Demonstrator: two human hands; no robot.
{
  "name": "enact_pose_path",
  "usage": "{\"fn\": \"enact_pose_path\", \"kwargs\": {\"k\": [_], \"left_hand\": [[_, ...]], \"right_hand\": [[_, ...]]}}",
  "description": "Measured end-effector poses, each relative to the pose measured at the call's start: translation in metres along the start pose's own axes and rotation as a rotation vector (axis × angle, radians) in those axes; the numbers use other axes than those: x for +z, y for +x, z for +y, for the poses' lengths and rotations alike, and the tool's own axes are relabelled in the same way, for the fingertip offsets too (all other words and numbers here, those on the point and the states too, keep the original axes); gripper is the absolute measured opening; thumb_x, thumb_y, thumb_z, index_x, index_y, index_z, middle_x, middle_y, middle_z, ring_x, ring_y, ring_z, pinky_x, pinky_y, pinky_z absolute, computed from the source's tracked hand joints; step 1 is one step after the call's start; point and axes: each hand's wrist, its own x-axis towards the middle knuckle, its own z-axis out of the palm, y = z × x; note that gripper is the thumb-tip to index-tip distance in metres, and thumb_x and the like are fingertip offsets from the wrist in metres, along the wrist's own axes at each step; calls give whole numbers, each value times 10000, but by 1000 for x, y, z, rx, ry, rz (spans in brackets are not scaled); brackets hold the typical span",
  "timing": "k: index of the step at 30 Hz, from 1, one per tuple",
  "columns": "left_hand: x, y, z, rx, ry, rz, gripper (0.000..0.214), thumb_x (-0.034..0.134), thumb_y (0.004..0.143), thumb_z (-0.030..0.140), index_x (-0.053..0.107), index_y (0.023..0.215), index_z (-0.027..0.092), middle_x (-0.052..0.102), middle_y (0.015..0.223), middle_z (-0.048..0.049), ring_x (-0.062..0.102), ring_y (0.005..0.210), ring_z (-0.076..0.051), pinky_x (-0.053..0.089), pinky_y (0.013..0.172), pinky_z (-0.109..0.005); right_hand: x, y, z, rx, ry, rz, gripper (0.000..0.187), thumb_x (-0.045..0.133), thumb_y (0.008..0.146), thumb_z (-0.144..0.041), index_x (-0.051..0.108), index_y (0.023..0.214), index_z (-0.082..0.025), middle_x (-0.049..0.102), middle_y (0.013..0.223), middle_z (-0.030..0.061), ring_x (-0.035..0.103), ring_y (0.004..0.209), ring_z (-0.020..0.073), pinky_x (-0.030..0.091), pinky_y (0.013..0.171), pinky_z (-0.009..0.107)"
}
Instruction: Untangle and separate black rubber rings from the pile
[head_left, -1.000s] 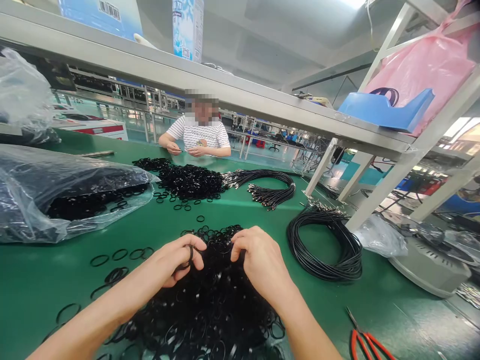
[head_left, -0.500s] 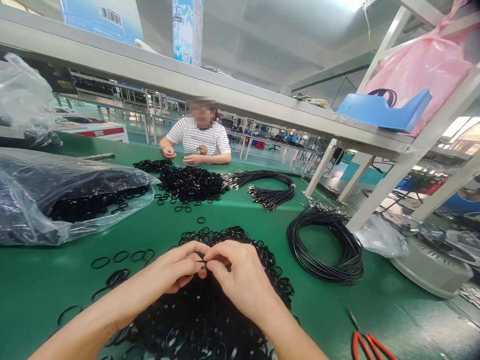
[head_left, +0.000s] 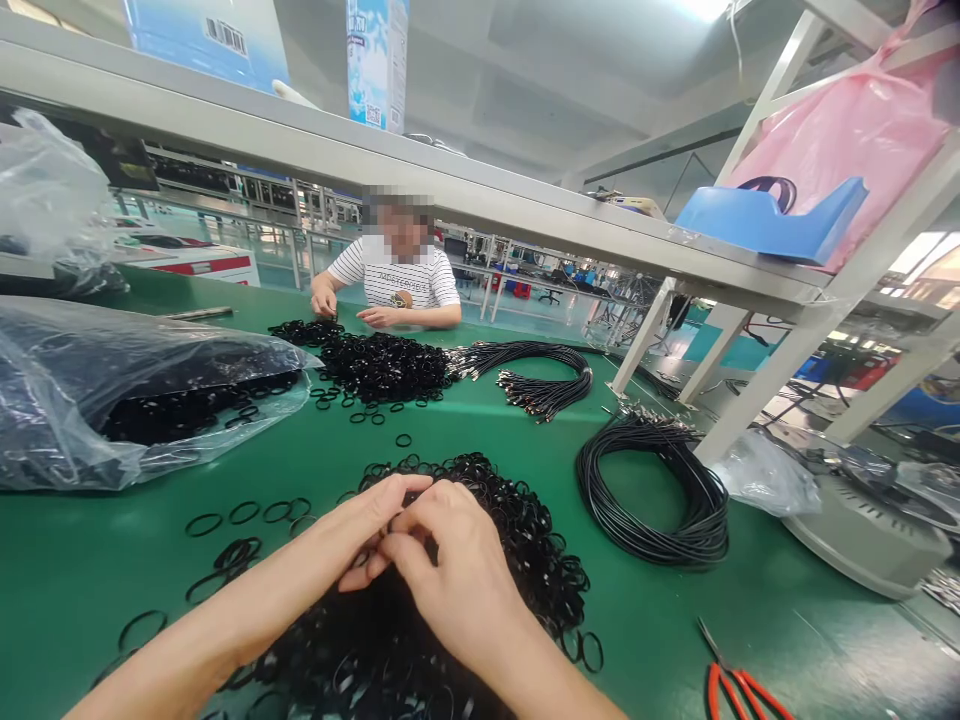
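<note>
Black rubber rings (head_left: 525,540) heaped lower centre; left hand (head_left: 352,545) and right hand (head_left: 442,570) pinch one ring together; separate singly, avoid tangling.

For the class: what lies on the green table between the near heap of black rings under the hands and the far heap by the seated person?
In the head view, only a few loose black rings on bare green table.

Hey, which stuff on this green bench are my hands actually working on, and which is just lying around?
In hand:
left hand
right hand
pile of black rings

Lying about:
coiled black cables
red-handled pliers
plastic bag of rings
far pile of rings by the co-worker
</note>
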Motion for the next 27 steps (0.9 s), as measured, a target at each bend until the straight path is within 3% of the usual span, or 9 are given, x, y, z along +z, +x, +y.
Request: {"fn": "enact_pose_path", "kwargs": {"k": [3,7,11,19,27], "left_hand": [[-7,6,0,-26,110,8,528,522,793,633,672,1086,220,439,500,46,297,463,-118,202,426,-214],[-10,8,6,-38,237,105,460,512,789,659,653,851,226,348,531,64,234,502,-108,136,453,-204],[-6,2,11,1,290,34,413,547,795,617,573,714,213,312,565,69,238,531,-113,162,475,-215],[-7,7,7,-60,116,55,420,600,754,601,539,652,198,219,550,89,133,519,-104,72,480,-236],[-18,17,-6,-33,-75,115,407,645,782,519,563,628,152,284,522,86,138,488,-61,82,436,-184]], "right_hand": [[-6,4,4,118,160,29,122,607,848,-155,643,745,-210,610,780,-40,537,700,105,409,668,236],[-12,7,4,217,324,47,92,604,840,-205,673,779,-212,644,732,-48,511,608,98,376,560,222],[-12,7,1,219,388,51,90,603,824,-205,678,776,-205,675,746,-34,562,650,113,401,580,220],[-14,10,8,255,385,170,79,595,787,-171,641,731,-201,652,727,-30,564,675,132,411,617,234],[-15,13,20,266,331,275,101,550,828,-203,614,749,-199,584,691,-44,443,556,107,363,547,233]]}}
